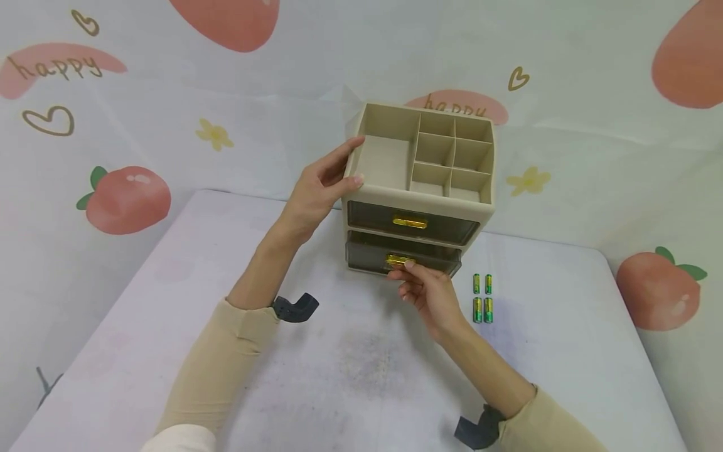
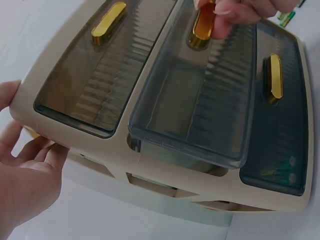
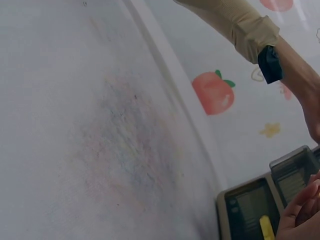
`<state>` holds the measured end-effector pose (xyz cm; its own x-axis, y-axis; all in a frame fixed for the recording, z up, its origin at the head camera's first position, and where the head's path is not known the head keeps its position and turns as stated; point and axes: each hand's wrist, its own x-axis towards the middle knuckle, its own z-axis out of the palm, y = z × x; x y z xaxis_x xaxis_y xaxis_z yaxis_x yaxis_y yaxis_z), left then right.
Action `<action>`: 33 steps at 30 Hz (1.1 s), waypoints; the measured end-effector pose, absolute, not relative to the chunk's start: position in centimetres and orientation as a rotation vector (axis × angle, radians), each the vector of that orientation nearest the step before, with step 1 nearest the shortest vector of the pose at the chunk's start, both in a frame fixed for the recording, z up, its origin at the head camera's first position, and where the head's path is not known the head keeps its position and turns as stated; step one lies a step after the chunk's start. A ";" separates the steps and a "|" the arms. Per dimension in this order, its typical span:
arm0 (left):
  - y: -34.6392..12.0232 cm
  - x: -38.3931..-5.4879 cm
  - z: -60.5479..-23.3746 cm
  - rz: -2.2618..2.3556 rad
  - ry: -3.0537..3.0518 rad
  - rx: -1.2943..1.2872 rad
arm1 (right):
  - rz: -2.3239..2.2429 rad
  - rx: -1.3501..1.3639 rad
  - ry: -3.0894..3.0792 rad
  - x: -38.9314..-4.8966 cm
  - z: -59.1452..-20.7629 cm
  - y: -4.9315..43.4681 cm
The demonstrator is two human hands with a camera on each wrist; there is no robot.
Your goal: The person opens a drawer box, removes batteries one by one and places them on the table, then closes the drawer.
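One gold handle sat pinched in the right hand, its drawer partly out; the left hand gripped the upper left edge of the drawer unit. Four batteries lay right of it on the white table, fruit-printed sheeting behind.

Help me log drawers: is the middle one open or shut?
Partly open: the middle drawer juts out beyond the cabinet frame.

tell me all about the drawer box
The beige, plastic-looking drawer box stands on the table. Its top has one large and six small compartments. Its three dark see-through drawers have gold handles; the middle one is partly out. The left hand holds the left side; the right hand pinches the middle handle.
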<state>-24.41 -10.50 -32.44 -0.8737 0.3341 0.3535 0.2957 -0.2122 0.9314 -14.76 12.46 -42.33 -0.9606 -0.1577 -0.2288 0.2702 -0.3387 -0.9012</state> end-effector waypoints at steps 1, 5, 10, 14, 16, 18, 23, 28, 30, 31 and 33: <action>-10.5 -24.4 -32.4 2.298 1.953 0.786 | -2.374 0.144 1.628 -14.9 -42.4 12.5; -10.4 -24.4 -32.4 2.302 1.951 0.802 | -2.375 0.155 1.641 -15.4 -42.5 12.5; -10.5 -24.1 -32.3 2.303 1.957 0.791 | -2.369 0.169 1.666 -15.8 -42.4 12.6; -10.5 -23.9 -32.3 2.295 1.971 0.776 | -2.370 0.167 1.679 -16.1 -42.3 12.6; -10.4 -23.9 -32.3 2.293 1.973 0.772 | -2.375 0.163 1.685 -16.2 -42.3 12.6; -10.4 -23.9 -32.2 2.291 1.976 0.773 | -2.374 0.150 1.691 -16.4 -42.4 12.6; -10.4 -24.0 -32.3 2.297 1.976 0.788 | -2.380 0.134 1.685 -16.8 -42.3 12.6; -10.3 -24.3 -32.3 2.300 1.980 0.787 | -2.393 0.141 1.681 -17.1 -42.3 12.6; -10.3 -24.3 -32.4 2.303 1.975 0.784 | -2.394 0.145 1.681 -17.1 -42.3 12.5; -10.4 -24.3 -32.4 2.304 1.974 0.781 | -2.392 0.145 1.684 -17.1 -42.3 12.5; -10.5 -24.3 -32.4 2.303 1.980 0.774 | -2.387 0.142 1.690 -17.1 -42.3 12.4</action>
